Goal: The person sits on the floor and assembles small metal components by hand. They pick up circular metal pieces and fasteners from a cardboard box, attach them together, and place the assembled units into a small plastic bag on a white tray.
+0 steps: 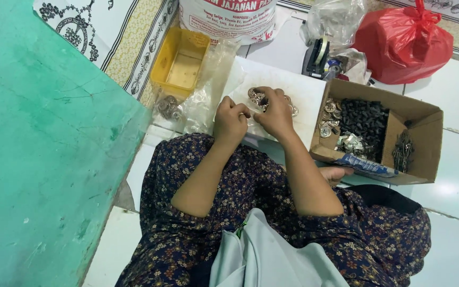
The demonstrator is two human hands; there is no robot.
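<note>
My left hand (230, 121) and my right hand (275, 112) meet over a white board (306, 87) in front of my lap. Several small round silvery metal pieces (256, 96) lie on the board under my fingertips. My right hand's fingers curl over that pile and seem to pinch a piece. My left hand is closed beside it, thumb up against the right hand; what it holds is hidden.
A cardboard box (426, 135) at right holds black pieces, silvery rounds and metal clips. A yellow plastic tray (180, 61) and clear plastic bags (203, 95) with more metal pieces lie at left. A red bag (405, 42), a tape dispenser (317, 56), a white sack and a green wall surround.
</note>
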